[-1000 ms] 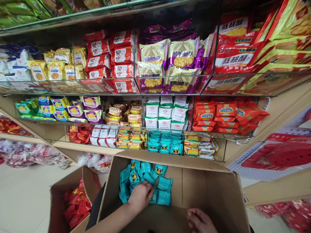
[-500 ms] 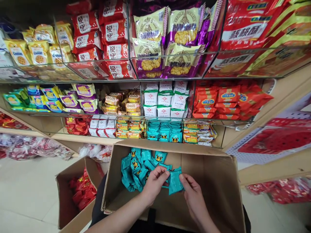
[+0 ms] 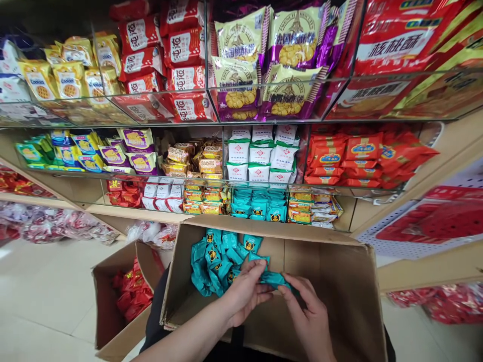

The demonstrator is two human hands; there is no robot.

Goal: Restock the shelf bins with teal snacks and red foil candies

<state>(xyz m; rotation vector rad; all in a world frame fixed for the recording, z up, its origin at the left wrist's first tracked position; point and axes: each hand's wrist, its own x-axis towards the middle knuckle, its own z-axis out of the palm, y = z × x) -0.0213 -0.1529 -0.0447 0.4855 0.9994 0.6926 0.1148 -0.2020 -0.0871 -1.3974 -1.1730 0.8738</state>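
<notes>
A: Start close in. What are the hands doing?

B: The left hand (image 3: pixel 245 294) and the right hand (image 3: pixel 307 314) meet over the open cardboard box (image 3: pixel 339 281). Both are closed on a small bunch of teal snack packets (image 3: pixel 273 278), the left gripping from the left side, the right pinching the lower right edge. The bunch is lifted just above the box floor, near the middle of the box.

A: And the rest of those packets?

B: A heap of the same teal packets (image 3: pixel 213 261) lies in the far left corner of the box, just beside the left hand. The right half of the box floor is bare cardboard.

A: Anything next to the box?

B: To its left, on the pale floor, stands a smaller cardboard box (image 3: pixel 113 301) with red wrapped packets (image 3: pixel 132 294) inside.

A: Further back?

B: Glass-fronted shelves. On the lowest glass shelf, straight beyond the box's far wall, sits a row of matching teal packets (image 3: pixel 260 206), with orange and yellow packs (image 3: pixel 206 198) to their left and yellow packs (image 3: pixel 311 208) to their right. Above them are white and green packets (image 3: pixel 260 156) and orange-red bags (image 3: pixel 350 156). Highest in view are purple and yellow biscuit bags (image 3: pixel 264 60) and red bags (image 3: pixel 169 55).
</notes>
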